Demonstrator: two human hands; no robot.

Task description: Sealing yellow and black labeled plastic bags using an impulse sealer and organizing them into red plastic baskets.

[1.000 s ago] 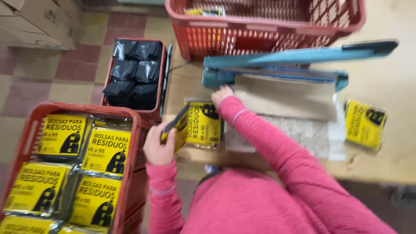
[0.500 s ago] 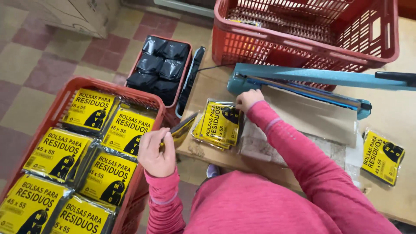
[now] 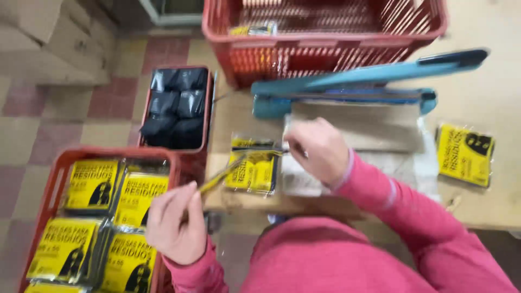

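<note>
A flat yellow-and-black plastic packet (image 3: 254,169) is seen lying on the pale wooden surface (image 3: 488,211), close to its front edge and near its left end. The right hand (image 3: 317,149) is rested over the packet's upper right corner, with the fingers curled together on the packet's top edge. The left hand (image 3: 175,222) is held off the surface's front left corner, above a red plastic crate (image 3: 57,184) on the floor, and is closed on a thin yellow-and-black sleeve (image 3: 220,174) that is stretched from it toward the packet's left side; whether the sleeve touches the packet cannot be told because of blur. The red crate is filled with rows of like yellow packets (image 3: 92,182).

Behind the packet, a blue lever-arm heat sealer (image 3: 347,89) is set across the surface, with its arm raised. Behind it, at the back edge, a large red mesh basket (image 3: 325,51) is placed. Another yellow packet (image 3: 465,153) is laid toward the right edge. A narrow red tray of black folded bags (image 3: 173,106) is stood on the floor beside the left edge.
</note>
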